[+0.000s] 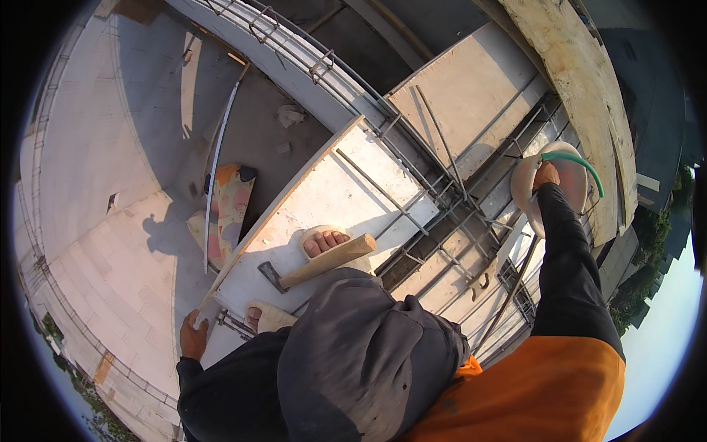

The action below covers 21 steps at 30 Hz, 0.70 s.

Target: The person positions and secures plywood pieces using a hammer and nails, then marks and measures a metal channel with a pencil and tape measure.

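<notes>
Some fingertips hiding, the right hand (546, 175) is clenching a pale round bucket (523, 186); the left hand (193, 340), half-open, is touching a flat board (324, 200).

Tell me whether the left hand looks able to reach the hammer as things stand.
Probably yes: the left hand is at the edge of the white panel, and the hammer has its head toward it, though a metal piece sits nearby.
</notes>
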Tool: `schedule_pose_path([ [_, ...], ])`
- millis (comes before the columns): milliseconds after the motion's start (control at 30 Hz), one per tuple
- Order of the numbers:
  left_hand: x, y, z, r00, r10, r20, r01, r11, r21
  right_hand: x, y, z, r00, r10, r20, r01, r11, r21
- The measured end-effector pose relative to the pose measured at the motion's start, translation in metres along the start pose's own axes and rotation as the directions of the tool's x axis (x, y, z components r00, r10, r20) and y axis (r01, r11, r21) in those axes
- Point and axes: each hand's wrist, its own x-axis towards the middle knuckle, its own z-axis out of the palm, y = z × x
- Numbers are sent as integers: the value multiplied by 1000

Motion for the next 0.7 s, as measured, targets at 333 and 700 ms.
schedule_pose_path([
  [333, 13, -25, 6, 999, 26, 37, -18, 980, -200, 8, 13, -2, 1000, -21, -6, 21, 1000, -24],
  [700, 11, -11, -1, 999, 43, 19, -39, 987, -153, -7, -15, 0, 999, 32, -39, -30, 998, 52],
])
